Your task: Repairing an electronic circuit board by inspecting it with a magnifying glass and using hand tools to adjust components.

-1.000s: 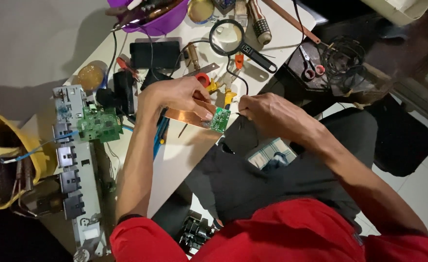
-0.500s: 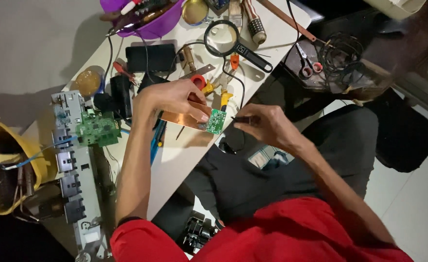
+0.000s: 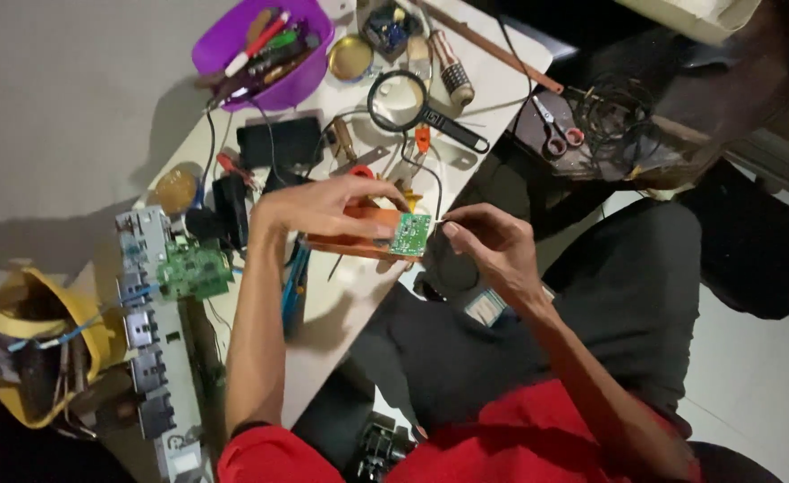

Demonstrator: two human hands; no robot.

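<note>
While working over the cluttered surface [image 3: 341,295], left hand [image 3: 323,210] gripping a small green board [image 3: 409,234] and orange holder [image 3: 358,240], keeping both raised just above it. Right hand [image 3: 484,241] pinching shut at the board's right edge, on something too small to tell. Probably fitting or adjusting a part; next calling for fine, steady fingertip placement.

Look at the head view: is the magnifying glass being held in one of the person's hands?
No. The magnifying glass lies on the table, while the left hand and right hand hold a small green circuit board.
</note>
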